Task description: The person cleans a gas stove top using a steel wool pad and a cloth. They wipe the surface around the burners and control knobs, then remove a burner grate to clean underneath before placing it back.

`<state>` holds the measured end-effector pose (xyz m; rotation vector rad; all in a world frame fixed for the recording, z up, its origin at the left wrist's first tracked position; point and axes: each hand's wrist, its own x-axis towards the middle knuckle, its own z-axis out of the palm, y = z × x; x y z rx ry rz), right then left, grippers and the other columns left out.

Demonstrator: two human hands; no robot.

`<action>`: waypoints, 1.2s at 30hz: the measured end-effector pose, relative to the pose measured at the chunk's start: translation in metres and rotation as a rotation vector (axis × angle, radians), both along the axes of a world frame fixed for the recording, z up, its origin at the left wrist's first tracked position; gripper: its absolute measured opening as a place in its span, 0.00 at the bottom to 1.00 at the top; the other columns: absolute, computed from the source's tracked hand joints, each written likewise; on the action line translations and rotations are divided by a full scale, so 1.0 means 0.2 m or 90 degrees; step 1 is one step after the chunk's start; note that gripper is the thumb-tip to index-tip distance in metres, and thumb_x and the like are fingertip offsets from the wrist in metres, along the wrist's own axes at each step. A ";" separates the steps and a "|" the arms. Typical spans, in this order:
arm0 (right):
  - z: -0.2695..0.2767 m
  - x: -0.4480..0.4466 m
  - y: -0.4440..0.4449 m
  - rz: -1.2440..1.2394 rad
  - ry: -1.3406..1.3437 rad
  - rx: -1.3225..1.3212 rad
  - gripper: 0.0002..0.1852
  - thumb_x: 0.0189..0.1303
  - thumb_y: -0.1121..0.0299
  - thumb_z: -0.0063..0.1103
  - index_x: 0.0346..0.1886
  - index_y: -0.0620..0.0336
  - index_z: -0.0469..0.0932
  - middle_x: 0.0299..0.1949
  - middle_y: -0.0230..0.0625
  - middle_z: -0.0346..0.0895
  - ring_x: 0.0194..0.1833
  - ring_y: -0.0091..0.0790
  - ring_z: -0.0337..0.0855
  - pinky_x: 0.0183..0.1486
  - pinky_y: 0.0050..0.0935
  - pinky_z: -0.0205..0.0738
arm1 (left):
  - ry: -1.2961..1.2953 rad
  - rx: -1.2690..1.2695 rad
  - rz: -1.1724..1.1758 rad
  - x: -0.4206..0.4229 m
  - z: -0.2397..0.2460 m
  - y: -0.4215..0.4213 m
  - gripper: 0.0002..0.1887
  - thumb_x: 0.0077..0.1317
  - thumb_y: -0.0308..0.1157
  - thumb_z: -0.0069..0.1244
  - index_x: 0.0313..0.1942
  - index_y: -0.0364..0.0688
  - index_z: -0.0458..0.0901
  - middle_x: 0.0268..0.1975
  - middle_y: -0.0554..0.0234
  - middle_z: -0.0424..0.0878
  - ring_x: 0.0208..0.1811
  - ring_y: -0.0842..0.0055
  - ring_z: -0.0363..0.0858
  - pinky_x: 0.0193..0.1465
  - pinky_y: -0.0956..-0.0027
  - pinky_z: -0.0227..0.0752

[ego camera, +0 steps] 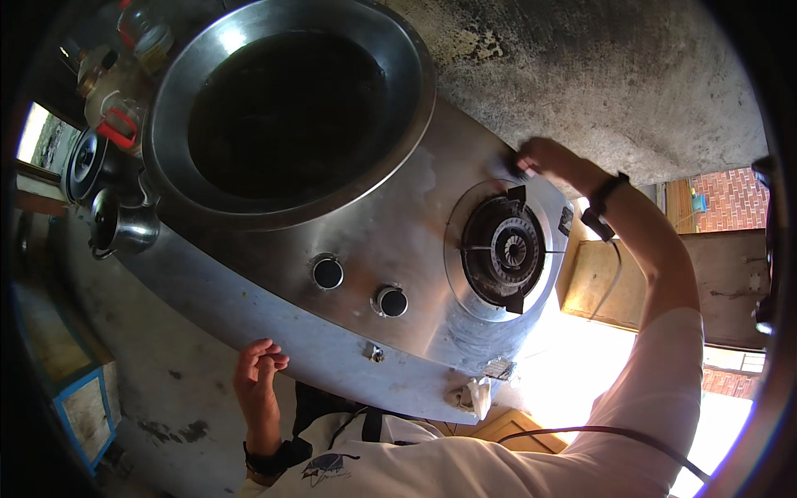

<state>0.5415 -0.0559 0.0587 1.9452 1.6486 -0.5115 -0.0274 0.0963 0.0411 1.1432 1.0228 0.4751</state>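
My right hand (543,160) reaches over the far corner of a stainless-steel gas stove (398,224), close to the wall. It is blurred, with its fingers curled on a small dark pad-like object (514,164) against the metal; its exact kind is unclear. Just below that hand is a gas burner (515,250) with a black pan support. Off the stove's front edge, my left hand (258,367) hangs in the air, empty, its fingers loosely bent and apart. Two black control knobs (328,273) sit between my hands on the stove top.
A large metal wok or basin (286,215) with dark contents takes up the stove's far left. Beside it stand a small metal pot (138,229), a lidded pot (87,159) and plastic bottles (106,81). Crumpled tissue (479,398) lies at the front right edge.
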 end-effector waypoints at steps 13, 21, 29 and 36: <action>-0.26 -0.03 0.97 -0.039 0.586 0.460 0.06 0.59 0.73 0.53 0.39 0.60 0.77 0.39 0.44 0.78 0.43 0.43 0.79 0.44 0.37 0.74 | 0.060 0.001 0.009 -0.11 -0.05 0.07 0.10 0.64 0.26 0.42 0.44 0.36 0.75 0.37 0.61 0.75 0.35 0.78 0.74 0.43 0.73 0.70; -0.03 0.04 -0.39 0.019 0.057 0.135 0.10 0.52 0.70 0.60 0.40 0.55 0.80 0.39 0.42 0.77 0.41 0.46 0.77 0.42 0.36 0.73 | 0.002 -0.016 0.003 -0.06 -0.10 0.05 0.09 0.64 0.25 0.42 0.43 0.36 0.75 0.37 0.62 0.76 0.36 0.78 0.75 0.42 0.74 0.70; -0.14 -0.35 -1.01 -0.414 0.053 0.433 0.11 0.48 0.74 0.60 0.38 0.61 0.81 0.36 0.44 0.77 0.40 0.46 0.78 0.45 0.35 0.74 | 0.019 0.024 -0.091 0.01 -0.07 -0.01 0.10 0.64 0.27 0.42 0.44 0.36 0.75 0.37 0.61 0.76 0.36 0.77 0.75 0.42 0.74 0.70; -0.22 -0.28 -1.00 -0.418 -0.047 0.603 0.11 0.46 0.77 0.56 0.35 0.57 0.81 0.32 0.42 0.76 0.38 0.44 0.79 0.43 0.37 0.74 | 0.028 0.022 -0.119 0.05 -0.04 -0.13 0.09 0.64 0.26 0.42 0.43 0.36 0.74 0.37 0.61 0.75 0.36 0.77 0.75 0.42 0.74 0.70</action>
